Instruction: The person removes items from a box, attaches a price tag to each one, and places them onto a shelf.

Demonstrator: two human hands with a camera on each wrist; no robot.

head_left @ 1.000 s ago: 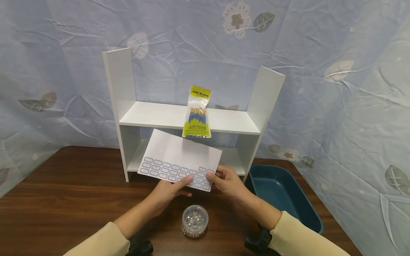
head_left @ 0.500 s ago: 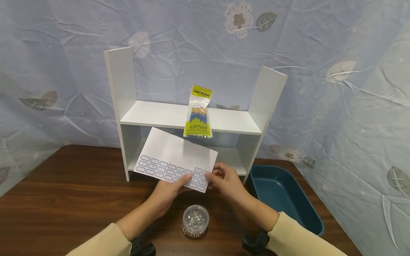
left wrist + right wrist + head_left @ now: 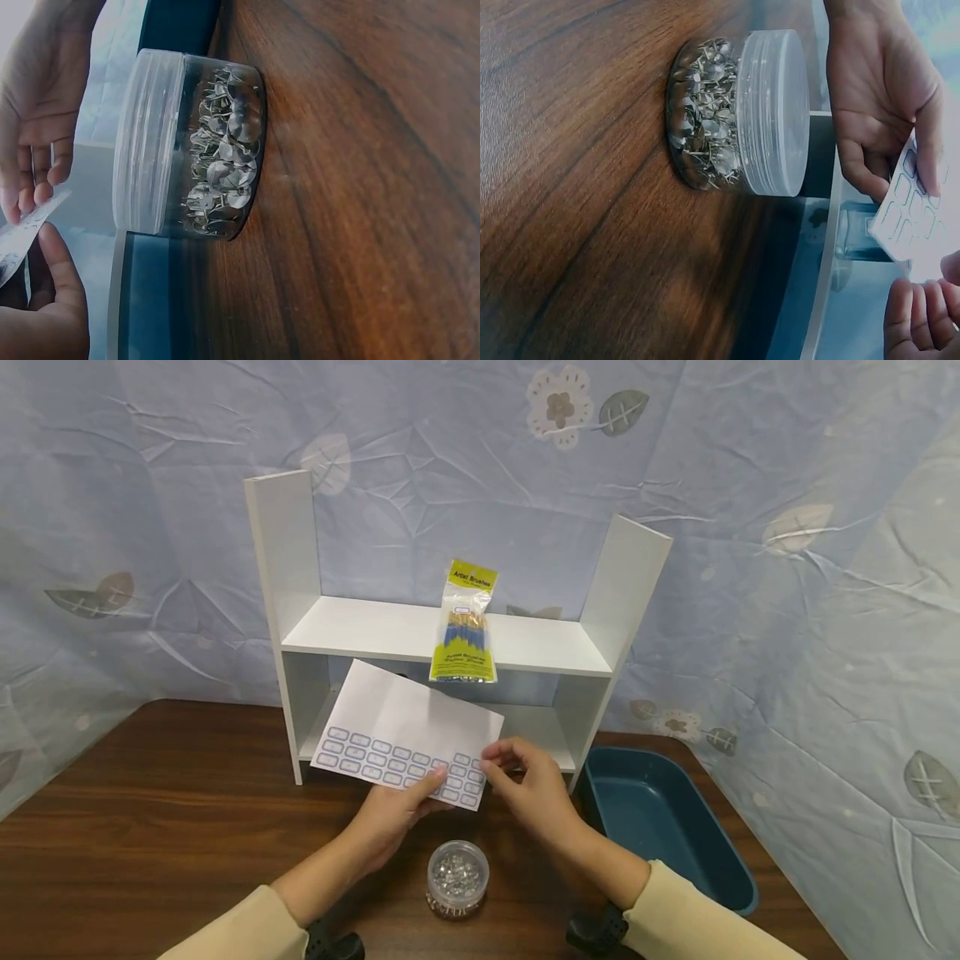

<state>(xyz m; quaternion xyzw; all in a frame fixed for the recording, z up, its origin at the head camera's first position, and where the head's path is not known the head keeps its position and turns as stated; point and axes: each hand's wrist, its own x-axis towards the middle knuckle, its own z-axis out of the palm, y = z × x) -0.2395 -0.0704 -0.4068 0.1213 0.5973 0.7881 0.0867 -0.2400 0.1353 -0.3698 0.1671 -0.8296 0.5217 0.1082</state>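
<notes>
A white sheet of sticker labels (image 3: 408, 706) is held up tilted in front of the shelf. It carries several rows of small blue-bordered labels along its lower part, with a gap in the rows near the right. My left hand (image 3: 390, 818) grips its lower edge, thumb on the printed side. At the right edge, my right hand (image 3: 536, 789) pinches with thumb and index finger; whether a label is lifting there is too small to tell. Below both hands, on the table, stands a lidded clear jar of metal thumbtacks (image 3: 217, 150), also visible in the right wrist view.
A white shelf unit (image 3: 375, 627) stands at the back. A yellow-and-clear pack of artist brushes (image 3: 465, 631) leans over its upper board, a small label on its front. On the right sits a dark teal tray (image 3: 660, 810). A patterned cloth (image 3: 450, 460) hangs behind the wooden table (image 3: 150, 827).
The label sheet has shifted slightly left and tilted a little. My right thumb and fingers have moved from over the labels to the sheet's right edge. The left hand keeps its grip.
</notes>
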